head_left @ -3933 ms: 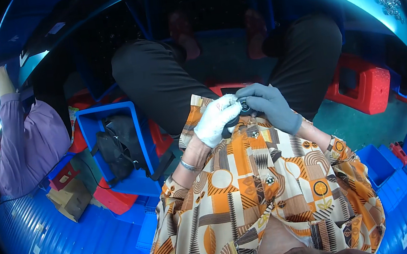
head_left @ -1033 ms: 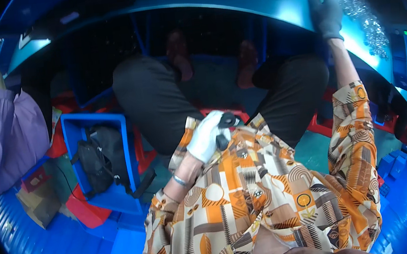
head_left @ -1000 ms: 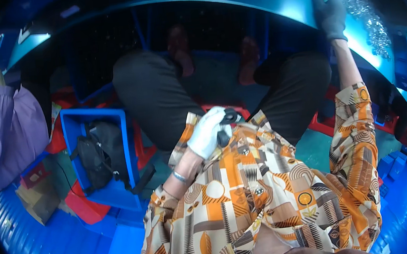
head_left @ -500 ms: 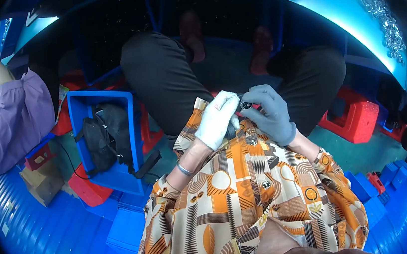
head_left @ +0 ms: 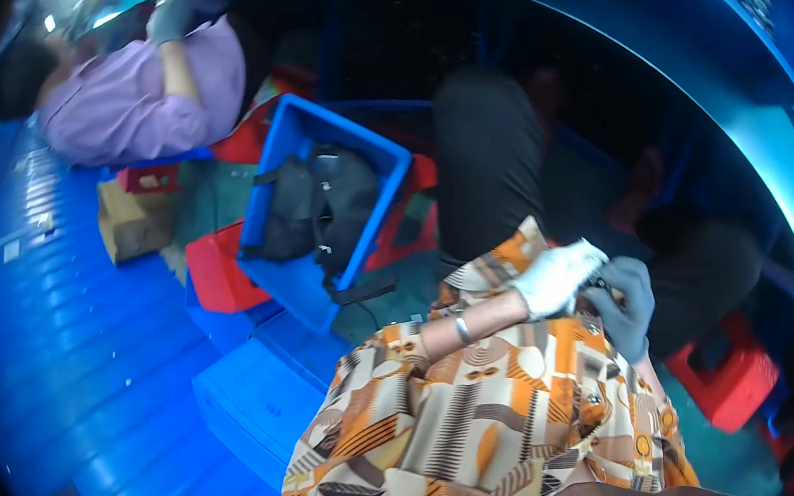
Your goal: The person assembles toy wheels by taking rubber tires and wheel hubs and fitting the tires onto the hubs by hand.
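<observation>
Amid blue crates on a blue floor (head_left: 89, 381), the left hand (head_left: 557, 279) in a white glove and right hand (head_left: 624, 305) in a grey one pinch together on a small dark part (head_left: 600, 284) over the lap, apparently mid-fitting, so the next move likely calls for fine fingertip alignment.

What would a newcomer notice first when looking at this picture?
The eye falls first on the two gloved hands meeting in the person's lap at centre right: the left hand in a white glove and the right hand in a grey glove, closed together on a small dark object that is mostly hidden. Below them spreads the bold orange, brown and cream patterned garment. At upper centre, a blue plastic crate holds a black bag.
</observation>
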### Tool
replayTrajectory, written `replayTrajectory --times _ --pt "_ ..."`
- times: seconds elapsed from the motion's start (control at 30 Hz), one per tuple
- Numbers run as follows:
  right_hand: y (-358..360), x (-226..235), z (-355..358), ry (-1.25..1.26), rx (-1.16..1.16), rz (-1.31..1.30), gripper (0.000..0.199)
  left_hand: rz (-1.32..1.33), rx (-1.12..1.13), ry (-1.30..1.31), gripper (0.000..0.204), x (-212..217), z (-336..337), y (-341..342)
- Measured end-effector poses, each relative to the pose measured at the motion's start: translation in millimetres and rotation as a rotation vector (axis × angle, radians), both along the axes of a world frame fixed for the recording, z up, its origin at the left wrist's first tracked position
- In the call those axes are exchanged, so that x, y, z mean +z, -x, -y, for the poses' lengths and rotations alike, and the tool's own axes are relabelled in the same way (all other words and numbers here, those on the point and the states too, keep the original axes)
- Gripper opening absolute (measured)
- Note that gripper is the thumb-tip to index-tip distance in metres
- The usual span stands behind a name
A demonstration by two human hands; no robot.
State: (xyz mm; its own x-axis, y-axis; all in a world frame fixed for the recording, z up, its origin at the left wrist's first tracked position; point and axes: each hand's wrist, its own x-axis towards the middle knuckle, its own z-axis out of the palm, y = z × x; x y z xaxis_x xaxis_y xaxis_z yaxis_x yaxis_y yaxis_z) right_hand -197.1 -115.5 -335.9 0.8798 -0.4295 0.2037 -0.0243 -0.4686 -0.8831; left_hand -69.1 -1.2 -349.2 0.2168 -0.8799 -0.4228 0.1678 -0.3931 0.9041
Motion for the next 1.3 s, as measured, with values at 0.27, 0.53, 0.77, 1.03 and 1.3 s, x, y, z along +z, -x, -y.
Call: replayTrajectory --times 0.27,0.53,0.77,1.03,1.3 --pt "-2.5 3.2 -9.2 -0.384 -0.184 -0.084 0.019 -0.115 0.061 -0.045 0.029 11.8 0.6 -1.1" --pt "-10.5 -6.0 -1.8 -0.491 -0.125 -0.123 0.02 -0.396 0.288 -0.147 0.015 7.6 4.5 -5.2" --pt "-23.4 -13.5 9.4 -0.634 -0.133 -0.236 0.021 -0.444 0.328 -0.15 0.015 -11.2 8.8 -6.9" --pt "-24.6 -32.8 21.3 -0.729 -0.1 -0.248 0.016 -0.204 0.229 -0.046 0.028 -30.5 5.0 -1.4" --pt "-37.5 -40.8 23.9 -0.669 -0.023 -0.306 0.014 -0.205 0.185 -0.33 0.029 -15.7 12.0 -12.7"
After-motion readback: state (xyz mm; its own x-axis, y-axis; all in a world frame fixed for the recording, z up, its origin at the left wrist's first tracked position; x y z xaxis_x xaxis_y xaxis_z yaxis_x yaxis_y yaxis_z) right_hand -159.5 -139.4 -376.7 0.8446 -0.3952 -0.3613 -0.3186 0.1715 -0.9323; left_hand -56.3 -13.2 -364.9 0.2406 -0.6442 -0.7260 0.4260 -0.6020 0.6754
